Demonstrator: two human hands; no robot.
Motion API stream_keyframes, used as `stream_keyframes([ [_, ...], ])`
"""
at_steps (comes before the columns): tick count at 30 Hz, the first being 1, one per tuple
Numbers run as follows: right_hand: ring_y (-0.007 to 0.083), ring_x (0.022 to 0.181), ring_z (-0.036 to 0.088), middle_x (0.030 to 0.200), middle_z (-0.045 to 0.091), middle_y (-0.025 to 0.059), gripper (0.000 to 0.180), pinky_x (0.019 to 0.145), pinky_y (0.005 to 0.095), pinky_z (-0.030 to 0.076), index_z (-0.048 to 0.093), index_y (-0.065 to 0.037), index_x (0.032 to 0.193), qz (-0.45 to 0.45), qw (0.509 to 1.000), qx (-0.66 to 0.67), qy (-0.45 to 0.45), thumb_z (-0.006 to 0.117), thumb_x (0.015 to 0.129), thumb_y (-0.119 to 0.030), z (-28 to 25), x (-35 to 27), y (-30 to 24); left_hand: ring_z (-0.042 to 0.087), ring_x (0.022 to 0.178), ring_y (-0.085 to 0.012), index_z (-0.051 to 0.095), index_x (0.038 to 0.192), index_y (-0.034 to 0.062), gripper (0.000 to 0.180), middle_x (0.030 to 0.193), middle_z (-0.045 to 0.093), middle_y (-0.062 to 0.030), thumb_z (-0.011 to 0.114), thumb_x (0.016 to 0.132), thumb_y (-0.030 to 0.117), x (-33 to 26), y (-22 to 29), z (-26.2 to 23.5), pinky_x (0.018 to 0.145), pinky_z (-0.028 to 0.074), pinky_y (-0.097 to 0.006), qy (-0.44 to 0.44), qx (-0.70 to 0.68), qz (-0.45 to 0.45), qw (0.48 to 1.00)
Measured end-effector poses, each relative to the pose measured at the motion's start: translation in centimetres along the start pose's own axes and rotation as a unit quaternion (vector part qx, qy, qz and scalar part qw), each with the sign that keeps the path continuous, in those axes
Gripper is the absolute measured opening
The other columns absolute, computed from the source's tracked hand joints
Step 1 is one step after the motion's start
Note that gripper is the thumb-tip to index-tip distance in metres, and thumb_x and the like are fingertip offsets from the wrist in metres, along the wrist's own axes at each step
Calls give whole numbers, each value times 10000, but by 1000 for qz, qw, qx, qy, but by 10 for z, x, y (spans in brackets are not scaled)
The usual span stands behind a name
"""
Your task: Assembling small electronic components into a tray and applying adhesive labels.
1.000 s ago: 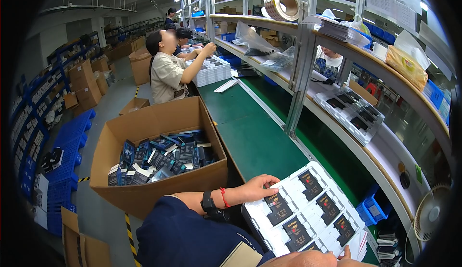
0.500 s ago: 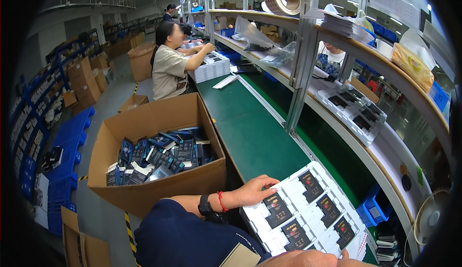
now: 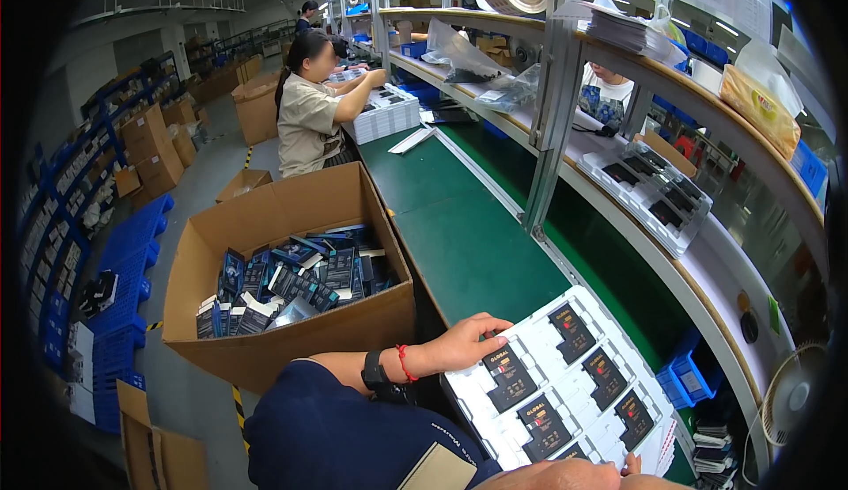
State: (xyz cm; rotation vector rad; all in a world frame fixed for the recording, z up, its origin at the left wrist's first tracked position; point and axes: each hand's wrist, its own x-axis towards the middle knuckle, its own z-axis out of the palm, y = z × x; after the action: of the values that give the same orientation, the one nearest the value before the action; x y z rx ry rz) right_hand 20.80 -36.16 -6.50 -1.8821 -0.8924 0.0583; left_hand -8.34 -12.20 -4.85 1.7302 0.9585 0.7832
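Note:
A white moulded tray lies on the green conveyor belt in front of me, with several small black devices seated in its pockets. My left hand, with a black watch and red cord at the wrist, grips the tray's left edge, fingers over the rim. My right hand comes in at the bottom edge, its fingertips curled on the tray's near side. Most of that hand is cut off by the frame.
An open cardboard box of dark packets stands left of the belt. A seated co-worker handles stacked white trays further up. Shelves on the right hold another tray of devices. Blue crates line the floor.
Both hands stay on the tray, which has not moved. Only my view has shifted slightly.

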Motion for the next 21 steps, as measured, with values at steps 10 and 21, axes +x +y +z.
stream_keyframes([
  [10, 239, 984, 549, 1171, 591, 165, 470, 807, 343, 451, 564, 21, 1275, 11, 999, 28, 14, 721, 841, -65, 0, -1, 0, 557, 977, -174, 583, 1320, 71, 370, 1072, 542, -87, 537, 995, 241, 1, -3, 0, 875, 461, -300, -13, 5, 2, 1000],
  [21, 267, 1015, 562, 1256, 573, 219, 383, 843, 364, 459, 601, 19, 1236, -32, 999, -3, 15, 685, 874, -75, 0, -3, 6, 551, 981, -185, 586, 1323, 75, 368, 1054, 552, -92, 531, 996, 235, 0, -1, 0, 878, 456, -304, -15, 19, -6, 1000],
])
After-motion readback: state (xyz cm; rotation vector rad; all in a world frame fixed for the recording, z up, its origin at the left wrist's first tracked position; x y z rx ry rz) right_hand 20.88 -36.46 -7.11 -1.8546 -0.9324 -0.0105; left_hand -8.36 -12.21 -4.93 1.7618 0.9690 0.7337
